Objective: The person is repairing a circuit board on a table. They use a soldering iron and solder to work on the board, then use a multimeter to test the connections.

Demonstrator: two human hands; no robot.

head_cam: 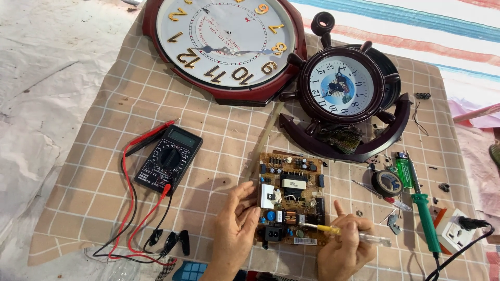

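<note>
L hand [235, 221] clamps circuit board [290, 198] left edge, near cloth [104, 171] front edge; R hand [344, 247] gripping screwdriver [344, 231]. Keep tip steady, board flat.

Large wall clock [225, 44]: top running off the frame's upper edge. Circuit board [290, 198]: your left hand [234, 229] is covering its near-left edge. Your right hand [344, 250] is hiding the screwdriver [349, 233] handle's middle; both wrists leaving frame.

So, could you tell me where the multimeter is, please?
The multimeter lies left of the circuit board, on the checked cloth below the big round clock.
</note>
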